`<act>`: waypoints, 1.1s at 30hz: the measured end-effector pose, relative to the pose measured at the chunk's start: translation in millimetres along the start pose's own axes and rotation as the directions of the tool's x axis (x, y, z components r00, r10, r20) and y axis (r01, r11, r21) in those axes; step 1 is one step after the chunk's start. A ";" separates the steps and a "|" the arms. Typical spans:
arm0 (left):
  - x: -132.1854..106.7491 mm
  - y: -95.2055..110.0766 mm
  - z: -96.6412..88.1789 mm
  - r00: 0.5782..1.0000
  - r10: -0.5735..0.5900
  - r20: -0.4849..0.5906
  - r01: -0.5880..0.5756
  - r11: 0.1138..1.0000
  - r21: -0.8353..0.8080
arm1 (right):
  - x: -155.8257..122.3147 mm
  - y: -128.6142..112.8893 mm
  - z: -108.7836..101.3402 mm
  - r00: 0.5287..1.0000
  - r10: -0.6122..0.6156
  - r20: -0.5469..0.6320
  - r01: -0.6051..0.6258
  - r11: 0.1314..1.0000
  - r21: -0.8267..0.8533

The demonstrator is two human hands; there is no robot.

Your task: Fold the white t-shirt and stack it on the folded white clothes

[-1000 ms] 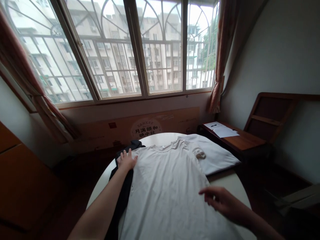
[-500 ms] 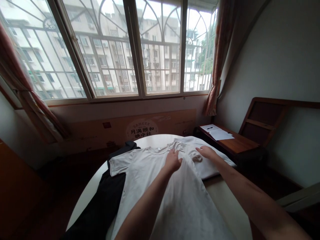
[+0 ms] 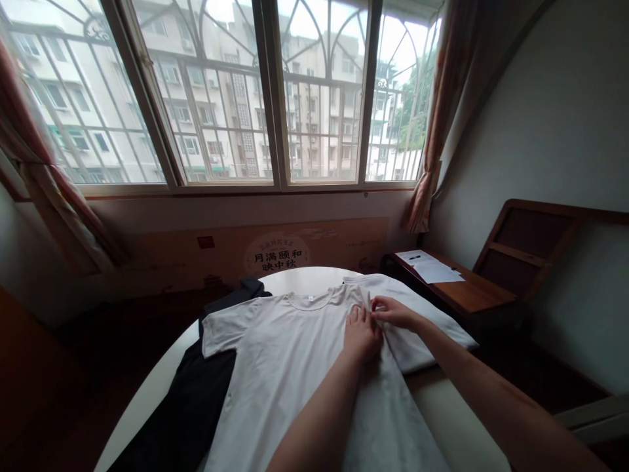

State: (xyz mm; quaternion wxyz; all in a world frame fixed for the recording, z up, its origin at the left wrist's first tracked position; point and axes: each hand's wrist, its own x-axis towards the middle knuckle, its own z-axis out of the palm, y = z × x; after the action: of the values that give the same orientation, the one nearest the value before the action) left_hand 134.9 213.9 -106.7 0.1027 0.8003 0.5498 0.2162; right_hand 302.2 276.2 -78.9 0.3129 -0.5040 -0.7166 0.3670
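A white short-sleeved T-shirt (image 3: 285, 360) lies spread on the round white table (image 3: 152, 387), its neckline toward the window. My left hand (image 3: 362, 333) rests palm down on the shirt near the shoulder on the right, fingers stretched and slightly apart. Just beside it, my right hand (image 3: 396, 313) pinches the cloth at the right sleeve, which is bunched up and partly hidden behind the fingers. The left sleeve lies out flat over a black garment (image 3: 181, 406). Under and beyond my right hand is a folded white garment (image 3: 420, 321).
Papers (image 3: 430, 265) with a dark pen lie on a wooden side table (image 3: 476, 292) at the right. Behind it leans a wooden chair back (image 3: 525, 239). A barred window (image 3: 319, 98) with tied curtains (image 3: 425, 190) spans the far wall, above a printed banner (image 3: 221, 249).
My right hand has moved left onto the sleeve and closed on its cloth, drawing it inward. My left hand has slid right and toward me across the shirt. The view has shifted slightly.
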 end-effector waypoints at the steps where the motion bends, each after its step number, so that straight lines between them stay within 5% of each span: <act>1: -0.5 0.9 -1.8 1.000 0.002 -0.010 -0.002 1.000 -0.005 | -2.0 -5.0 1.3 0.999 -0.025 0.043 0.023 0.998 0.051; 5: -3.7 4.4 -8.7 1.000 0.008 -0.021 -0.007 1.000 0.016 | -1.3 -19.6 -6.5 0.993 0.043 -0.107 -0.017 0.973 0.232; 8: -5.1 4.5 -9.4 0.999 0.015 -0.034 -0.014 0.999 0.034 | 6.9 -21.3 -13.0 0.956 0.164 -0.243 -0.121 0.976 0.181; 16: -1.6 2.5 -4.5 1.000 0.000 -0.014 0.000 0.999 0.032 | 29.2 -30.5 13.6 0.980 0.167 -0.112 -0.188 0.956 -0.227; 21: -0.5 3.2 -6.7 1.000 -0.012 0.024 0.011 1.000 0.027 | 41.5 -40.4 29.1 0.980 0.167 -0.110 -0.195 0.926 -0.324; 27: -0.4 2.1 -4.4 1.000 -0.019 0.020 0.019 0.999 0.029 | 48.5 -39.1 31.9 0.974 0.096 -0.205 -0.144 0.962 -0.230; 33: 0.7 0.2 3.3 1.000 -0.017 -0.006 0.017 0.999 0.031 | 44.1 -15.8 12.1 0.920 0.152 -0.361 -0.169 0.985 -0.016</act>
State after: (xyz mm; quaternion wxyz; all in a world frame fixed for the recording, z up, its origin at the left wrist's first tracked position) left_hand 136.7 214.8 -109.4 0.0903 0.7965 0.5600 0.2092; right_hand 271.5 312.1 -68.7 0.3951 -0.6266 -0.6123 0.2764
